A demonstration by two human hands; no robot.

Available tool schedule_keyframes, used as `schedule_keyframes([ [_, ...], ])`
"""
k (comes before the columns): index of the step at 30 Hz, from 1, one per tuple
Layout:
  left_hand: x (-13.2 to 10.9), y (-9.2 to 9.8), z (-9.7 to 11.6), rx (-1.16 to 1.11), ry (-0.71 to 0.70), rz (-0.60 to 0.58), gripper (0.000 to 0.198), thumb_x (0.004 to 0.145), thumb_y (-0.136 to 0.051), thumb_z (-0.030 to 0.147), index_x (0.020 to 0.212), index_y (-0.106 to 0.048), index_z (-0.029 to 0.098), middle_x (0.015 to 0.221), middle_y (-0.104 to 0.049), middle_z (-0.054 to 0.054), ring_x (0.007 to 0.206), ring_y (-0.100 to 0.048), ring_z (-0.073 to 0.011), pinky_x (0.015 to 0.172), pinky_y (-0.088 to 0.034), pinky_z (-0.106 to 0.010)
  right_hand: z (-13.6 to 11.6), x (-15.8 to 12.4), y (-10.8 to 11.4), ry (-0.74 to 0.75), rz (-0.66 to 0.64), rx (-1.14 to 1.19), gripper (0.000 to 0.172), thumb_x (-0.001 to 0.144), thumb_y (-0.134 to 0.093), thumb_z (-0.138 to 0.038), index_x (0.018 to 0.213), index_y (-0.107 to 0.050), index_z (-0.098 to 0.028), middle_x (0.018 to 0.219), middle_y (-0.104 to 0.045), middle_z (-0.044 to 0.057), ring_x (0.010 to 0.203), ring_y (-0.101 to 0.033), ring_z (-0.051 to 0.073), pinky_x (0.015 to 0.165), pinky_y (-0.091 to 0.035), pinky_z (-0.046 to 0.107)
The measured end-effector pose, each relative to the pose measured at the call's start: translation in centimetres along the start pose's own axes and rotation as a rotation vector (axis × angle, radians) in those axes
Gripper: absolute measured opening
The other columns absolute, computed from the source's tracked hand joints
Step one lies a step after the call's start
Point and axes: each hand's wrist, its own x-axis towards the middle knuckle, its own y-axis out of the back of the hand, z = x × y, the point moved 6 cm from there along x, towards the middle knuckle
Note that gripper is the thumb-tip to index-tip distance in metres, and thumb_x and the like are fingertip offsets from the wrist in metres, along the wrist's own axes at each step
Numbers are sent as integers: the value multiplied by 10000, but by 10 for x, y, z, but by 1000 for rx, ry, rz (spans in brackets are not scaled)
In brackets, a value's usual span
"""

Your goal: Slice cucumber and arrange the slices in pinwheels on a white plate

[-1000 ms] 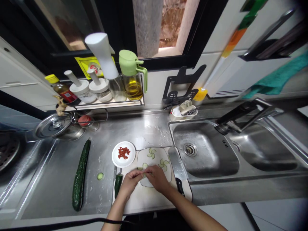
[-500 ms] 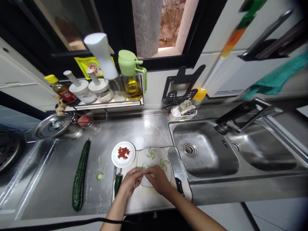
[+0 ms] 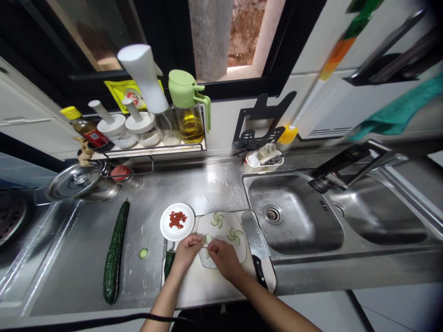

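Observation:
My left hand (image 3: 189, 249) pinches at the edge of a thin cucumber slice (image 3: 208, 239) over the left part of a square white plate (image 3: 221, 235). Close beside it, my right hand (image 3: 224, 258) has its fingers closed near the slice; what they hold is too small to make out. Cucumber slices fanned as pinwheels (image 3: 218, 220) lie at the plate's top and right. The plate rests on a cutting board (image 3: 197, 290). A cleaver (image 3: 255, 235) lies along the board's right side, and a cut cucumber piece (image 3: 169, 263) is left of my left hand.
A round white dish (image 3: 165, 230) of red bits stands behind the board. A whole cucumber (image 3: 116, 253) and a cucumber end (image 3: 143, 253) lie on the left counter. The double sink (image 3: 294, 212) is at the right, with the faucet (image 3: 332, 170). Bottles and jars stand on a rack (image 3: 155, 150).
My left hand has shifted slightly up and left, and my hands are now a little farther apart. The cucumber slice between them shows more clearly.

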Motion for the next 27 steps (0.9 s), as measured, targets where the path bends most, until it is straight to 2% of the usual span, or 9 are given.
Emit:
schedule_keyframes([
  [7,7,3,16,484,-206,60,197,706,-603,336,741,-685,160,657,-670,-6,582,-557,-117,600,-410,-222,11,12,-10,-21,14,-141,143,796,-499,-133,776,-621,-206,725,-628,-5,774,-524,167,717,-331,253],
  [10,10,0,23,659,-271,47,174,749,-544,269,775,-685,171,692,-674,-5,632,-578,-124,633,-412,-219,13,17,-13,-22,12,-190,153,805,-494,-126,776,-620,-208,742,-635,-3,780,-516,168,715,-317,255],
  [14,13,-7,31,838,-331,9,155,777,-512,204,723,-655,181,663,-631,8,639,-552,-118,631,-380,-211,12,21,-16,-31,5,-255,157,814,-492,-124,771,-617,-209,768,-643,4,789,-508,174,705,-298,264],
  [27,15,-17,34,1011,-411,-32,166,797,-480,131,711,-608,190,734,-625,-14,726,-556,-136,684,-362,-230,5,23,-18,-35,-29,-390,165,860,-460,-146,807,-605,-205,873,-665,22,845,-507,194,716,-286,293],
])
